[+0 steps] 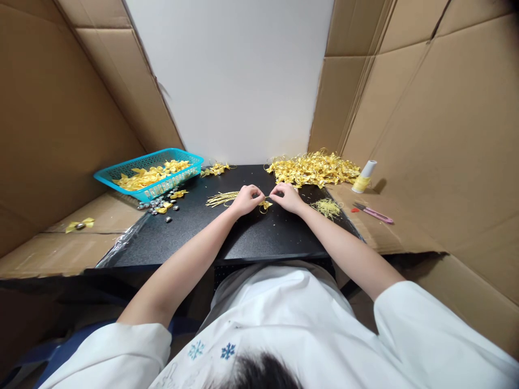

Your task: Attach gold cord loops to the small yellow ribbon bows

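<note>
My left hand (246, 199) and my right hand (287, 196) meet over the middle of the black table (227, 237), fingers curled in a pinch. Between them sits a small yellow ribbon bow (265, 205), gripped from both sides. Just left of my left hand lies a bundle of thin gold strands (221, 199). A big heap of yellow ribbon pieces (314, 168) lies behind my right hand.
A teal basket (121, 174) with yellow bows stands at the back left, small metal beads (156, 205) scattered before it. Yellow clippings (326, 207), a thread spool (364, 176) and pink-handled scissors (375, 213) lie at right. Cardboard walls close in both sides.
</note>
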`<state>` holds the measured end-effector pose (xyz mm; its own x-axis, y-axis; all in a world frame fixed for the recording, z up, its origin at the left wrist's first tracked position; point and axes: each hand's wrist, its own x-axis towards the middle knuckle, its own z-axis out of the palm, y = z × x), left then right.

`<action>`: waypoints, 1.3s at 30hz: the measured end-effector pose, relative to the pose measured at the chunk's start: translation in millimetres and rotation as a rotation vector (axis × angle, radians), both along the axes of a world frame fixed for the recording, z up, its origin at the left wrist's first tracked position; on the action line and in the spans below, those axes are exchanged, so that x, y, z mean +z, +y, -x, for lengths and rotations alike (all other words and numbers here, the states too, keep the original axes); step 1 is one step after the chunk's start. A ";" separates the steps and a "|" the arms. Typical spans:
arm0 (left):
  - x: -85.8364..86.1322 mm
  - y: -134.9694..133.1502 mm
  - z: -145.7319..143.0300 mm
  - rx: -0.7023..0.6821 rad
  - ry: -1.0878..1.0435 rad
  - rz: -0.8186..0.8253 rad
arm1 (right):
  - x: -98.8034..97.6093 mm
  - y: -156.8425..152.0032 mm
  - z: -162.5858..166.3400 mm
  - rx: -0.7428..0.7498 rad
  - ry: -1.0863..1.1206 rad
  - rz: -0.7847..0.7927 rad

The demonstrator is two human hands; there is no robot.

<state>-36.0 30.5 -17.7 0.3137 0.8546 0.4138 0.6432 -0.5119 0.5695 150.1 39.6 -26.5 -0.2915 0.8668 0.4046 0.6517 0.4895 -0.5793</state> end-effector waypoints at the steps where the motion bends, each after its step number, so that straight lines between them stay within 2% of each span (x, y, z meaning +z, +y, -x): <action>1: 0.3 -0.5 -0.1 0.003 0.010 -0.007 | 0.5 -0.9 0.5 -0.015 -0.009 0.003; 14: 7.1 -4.3 5.8 0.034 0.074 -0.114 | 0.8 -4.9 3.9 0.001 -0.029 0.002; 25: 9.1 -7.3 10.3 -0.056 0.238 -0.277 | -0.4 -3.9 4.2 0.037 -0.049 -0.016; 39: 10.9 -5.5 15.7 -0.104 0.262 -0.268 | -2.8 -3.2 6.5 -0.015 -0.038 0.012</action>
